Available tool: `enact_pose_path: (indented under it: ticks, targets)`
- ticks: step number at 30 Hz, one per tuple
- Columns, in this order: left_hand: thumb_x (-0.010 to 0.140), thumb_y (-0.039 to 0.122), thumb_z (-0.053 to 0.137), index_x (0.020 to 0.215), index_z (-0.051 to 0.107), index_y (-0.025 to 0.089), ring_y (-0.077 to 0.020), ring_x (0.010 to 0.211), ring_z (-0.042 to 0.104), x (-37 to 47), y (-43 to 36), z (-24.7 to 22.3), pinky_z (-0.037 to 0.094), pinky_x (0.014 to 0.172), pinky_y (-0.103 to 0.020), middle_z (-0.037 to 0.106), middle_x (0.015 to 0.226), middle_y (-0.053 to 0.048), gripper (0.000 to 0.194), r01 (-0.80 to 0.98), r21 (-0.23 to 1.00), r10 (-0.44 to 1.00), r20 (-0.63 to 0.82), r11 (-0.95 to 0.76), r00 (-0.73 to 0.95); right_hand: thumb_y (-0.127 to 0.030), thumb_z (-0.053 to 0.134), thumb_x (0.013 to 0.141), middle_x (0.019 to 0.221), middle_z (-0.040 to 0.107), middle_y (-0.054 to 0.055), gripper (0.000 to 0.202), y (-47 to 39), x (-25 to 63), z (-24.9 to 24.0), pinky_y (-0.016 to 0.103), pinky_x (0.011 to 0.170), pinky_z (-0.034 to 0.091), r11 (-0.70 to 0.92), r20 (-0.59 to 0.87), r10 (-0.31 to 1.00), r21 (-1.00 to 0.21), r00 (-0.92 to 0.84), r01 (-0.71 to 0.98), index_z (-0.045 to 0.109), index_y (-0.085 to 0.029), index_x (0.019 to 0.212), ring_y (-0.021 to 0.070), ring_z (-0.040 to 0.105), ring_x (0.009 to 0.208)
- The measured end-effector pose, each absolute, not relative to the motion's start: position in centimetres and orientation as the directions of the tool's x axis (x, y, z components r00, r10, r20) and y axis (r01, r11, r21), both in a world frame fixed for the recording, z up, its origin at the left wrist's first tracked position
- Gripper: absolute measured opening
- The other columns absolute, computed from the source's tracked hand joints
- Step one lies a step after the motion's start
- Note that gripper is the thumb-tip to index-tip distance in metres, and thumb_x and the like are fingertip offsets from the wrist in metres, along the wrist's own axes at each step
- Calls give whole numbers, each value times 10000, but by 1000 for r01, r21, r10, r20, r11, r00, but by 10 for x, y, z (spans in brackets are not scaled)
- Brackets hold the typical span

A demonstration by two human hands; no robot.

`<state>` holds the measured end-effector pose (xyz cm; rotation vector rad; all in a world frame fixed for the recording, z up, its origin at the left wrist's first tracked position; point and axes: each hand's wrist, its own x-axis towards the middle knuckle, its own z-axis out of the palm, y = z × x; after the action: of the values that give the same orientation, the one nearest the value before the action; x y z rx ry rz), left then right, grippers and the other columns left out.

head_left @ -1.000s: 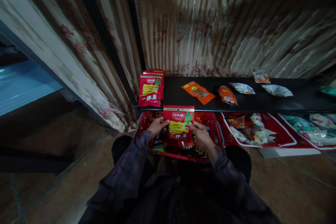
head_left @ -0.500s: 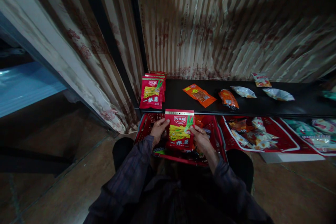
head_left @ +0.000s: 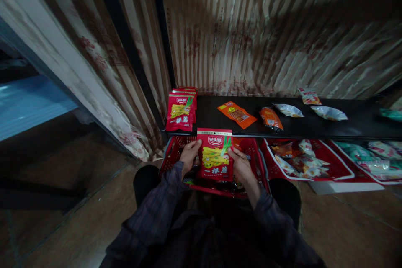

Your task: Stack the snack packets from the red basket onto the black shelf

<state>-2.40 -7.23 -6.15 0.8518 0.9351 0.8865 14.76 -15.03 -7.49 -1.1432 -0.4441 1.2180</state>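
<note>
Now red packet (head_left: 215,155) shows more front over leftmost basket (head_left: 169,155); left hand (head_left: 189,155), right hand (head_left: 241,166) still pinching its sides.

Either side of the dark fabric shirt front (head_left: 197,238), long muted-purple, faintly checked cloth sleeves (head_left: 152,209) stop short of bare left hand (head_left: 189,157) and right hand (head_left: 241,166); beyond it, black-clothed, rounded knees (head_left: 145,178).

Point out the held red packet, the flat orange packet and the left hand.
Held red packet (head_left: 215,155), head view: its printed front.
Flat orange packet (head_left: 237,114), head view: its middle.
Left hand (head_left: 189,154), head view: back of the hand.
</note>
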Motion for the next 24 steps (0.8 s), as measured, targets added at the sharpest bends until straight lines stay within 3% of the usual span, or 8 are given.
enact_pose_path:
  ticks: [6,12,16,24]
  targets:
    - [490,605,827,799,676,162,-93,526,573,-34,-81,-67,406,478,-196,678,707,-4,561,-156,893,842,-322,422,433,-414,806,636,864,772,14,308,-143,159,-72,453,792,590,-70,-294,883,-852,365,-518,688,-260,875,290,722,884]
    - [510,554,840,818,709,154,-162,743,645,-34,-87,-74,470,637,-237,710,812,-48,522,-133,920,842,-269,368,469,-355,818,617,864,770,37,335,-137,166,-74,471,782,586,-97,-355,861,-816,363,-569,681,-236,899,294,725,825]
    - [515,567,821,735,692,146,-149,660,618,-33,-89,-78,451,591,-240,687,725,-40,493,-95,933,866,-280,347,414,-342,818,623,843,769,45,301,-135,166,-74,472,778,584,-112,-365,861,-816,354,-567,675,-233,863,301,725,831]
    - [497,551,809,669,643,173,-108,529,524,-28,-83,-71,377,483,-214,625,596,23,447,-158,930,925,-288,331,247,-488,829,597,871,772,29,341,-145,156,-67,389,759,588,-89,-294,900,-847,322,-523,692,-258,807,267,723,856]
